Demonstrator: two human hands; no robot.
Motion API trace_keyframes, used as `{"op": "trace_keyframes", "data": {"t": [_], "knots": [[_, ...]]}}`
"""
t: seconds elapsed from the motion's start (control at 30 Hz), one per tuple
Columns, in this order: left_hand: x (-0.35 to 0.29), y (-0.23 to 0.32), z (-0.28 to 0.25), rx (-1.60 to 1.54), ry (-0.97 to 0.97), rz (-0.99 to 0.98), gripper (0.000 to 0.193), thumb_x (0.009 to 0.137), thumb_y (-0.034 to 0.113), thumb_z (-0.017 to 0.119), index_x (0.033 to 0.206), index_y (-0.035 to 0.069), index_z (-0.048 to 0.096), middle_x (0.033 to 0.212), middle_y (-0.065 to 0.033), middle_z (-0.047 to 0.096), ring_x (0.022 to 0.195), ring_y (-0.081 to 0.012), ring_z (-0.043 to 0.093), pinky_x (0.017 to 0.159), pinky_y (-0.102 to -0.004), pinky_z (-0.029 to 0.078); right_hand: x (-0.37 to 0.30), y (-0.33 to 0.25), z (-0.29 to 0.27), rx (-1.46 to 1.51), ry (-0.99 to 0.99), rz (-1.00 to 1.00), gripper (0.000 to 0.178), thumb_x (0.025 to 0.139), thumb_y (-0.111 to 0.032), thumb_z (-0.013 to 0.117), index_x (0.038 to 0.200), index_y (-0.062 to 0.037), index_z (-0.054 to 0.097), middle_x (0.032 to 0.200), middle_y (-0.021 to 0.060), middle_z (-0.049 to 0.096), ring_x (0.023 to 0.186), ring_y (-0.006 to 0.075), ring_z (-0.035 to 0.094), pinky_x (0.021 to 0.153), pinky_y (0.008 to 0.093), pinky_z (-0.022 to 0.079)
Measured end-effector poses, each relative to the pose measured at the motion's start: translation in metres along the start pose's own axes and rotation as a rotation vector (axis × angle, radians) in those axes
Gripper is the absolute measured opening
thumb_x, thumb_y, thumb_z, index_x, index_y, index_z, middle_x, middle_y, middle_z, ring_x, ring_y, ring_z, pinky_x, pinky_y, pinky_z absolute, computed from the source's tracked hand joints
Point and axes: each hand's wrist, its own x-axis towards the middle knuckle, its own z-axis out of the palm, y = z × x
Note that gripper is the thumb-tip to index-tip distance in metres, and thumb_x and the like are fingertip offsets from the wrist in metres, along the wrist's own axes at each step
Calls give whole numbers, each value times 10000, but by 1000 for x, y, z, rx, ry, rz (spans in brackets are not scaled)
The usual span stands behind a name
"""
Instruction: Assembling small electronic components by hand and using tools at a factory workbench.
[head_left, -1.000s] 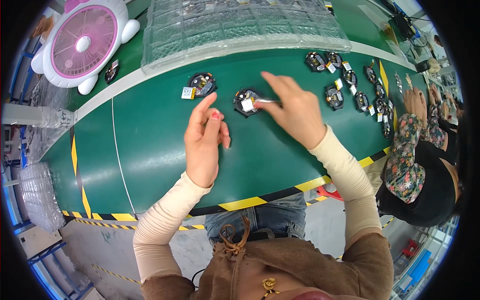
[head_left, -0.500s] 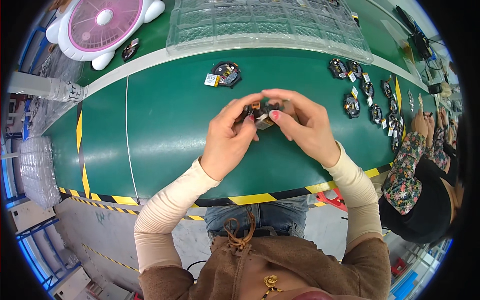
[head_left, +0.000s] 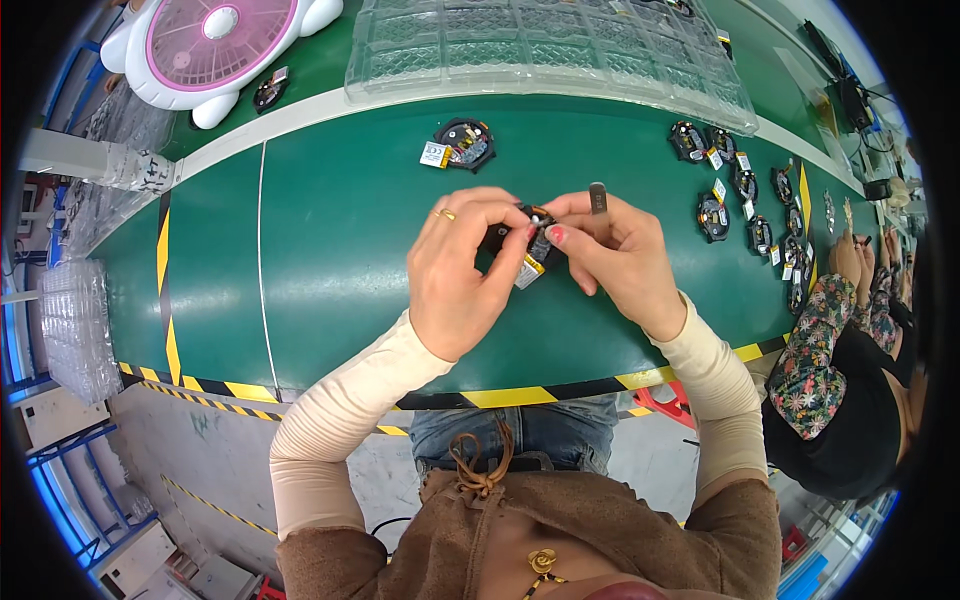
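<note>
Over the green bench, my left hand (head_left: pixel 455 265) is closed on a small black open watch case (head_left: pixel 497 236), thumb and fingers gripping its edge. A silver battery with a yellow end (head_left: pixel 530 271) hangs from its near side. My right hand (head_left: pixel 622 255) is closed too, its thumb and forefinger pinching at the case's right side. A flat grey metal strip, looking like the end of tweezers (head_left: pixel 598 198), sticks up between its fingers. Their tips and the inside of the case are mostly hidden by my fingers. Beyond my hands lies another open watch case (head_left: pixel 465 143) with its battery out to the left.
Several similar watch cases (head_left: pixel 713 217) lie at the right. Clear plastic trays (head_left: pixel 550 60) are stacked along the far side. A pink and white fan (head_left: pixel 215 45) stands far left. At the right edge, a co-worker in a flowered sleeve (head_left: pixel 815 365) works at the same bench.
The held watch case has turned, and its battery now hangs lower toward me. The grey metal strip now shows above my right hand. My left hand's fingers have shifted on the case.
</note>
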Motion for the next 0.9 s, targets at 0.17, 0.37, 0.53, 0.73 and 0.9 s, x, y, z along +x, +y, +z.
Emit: {"op": "trace_keyframes", "data": {"t": [0.17, 0.37, 0.53, 0.73, 0.9], "knots": [[5, -4, -1, 196, 81, 146, 181, 665, 10, 657, 820, 66, 583, 870, -55, 521, 773, -236, 513, 618, -318, 438, -3, 0, 3, 94, -26, 40, 230, 829, -14, 536, 1056, 23, 543, 763, 42, 600, 453, 33, 420, 404, 170, 302], [5, -4, -2, 260, 111, 165, 180, 652, 27, 681, 803, 68, 591, 820, -50, 488, 728, -217, 493, 575, -314, 418, -5, 2, 11, 164, 93, -8, 295, 817, -19, 560, 1109, 0, 526, 783, 36, 604, 472, 23, 425, 403, 176, 325], [3, -3, -2, 234, 117, 162, 189, 644, 32, 691, 802, 68, 594, 804, -54, 482, 714, -215, 491, 552, -308, 411, -8, 3, 13, 9, 72, -42, 310, 819, 25, 535, 1128, 26, 509, 843, 71, 610, 460, 37, 421, 407, 170, 325], [4, -1, 0, 216, 104, 159, 162, 650, 36, 691, 779, 61, 598, 783, -51, 488, 703, -216, 492, 549, -302, 411, -2, 5, 9, 166, 97, 89, 252, 828, -6, 536, 1072, 52, 544, 814, 75, 618, 439, 47, 420, 381, 180, 303], [4, 3, -4, 201, 24, 175, 109, 657, 43, 689, 692, 44, 586, 776, -52, 496, 687, -218, 491, 544, -301, 408, 0, 9, 4, 252, 210, 37, 250, 824, -11, 542, 1061, 70, 547, 811, 85, 620, 418, 59, 416, 364, 188, 287]]}}
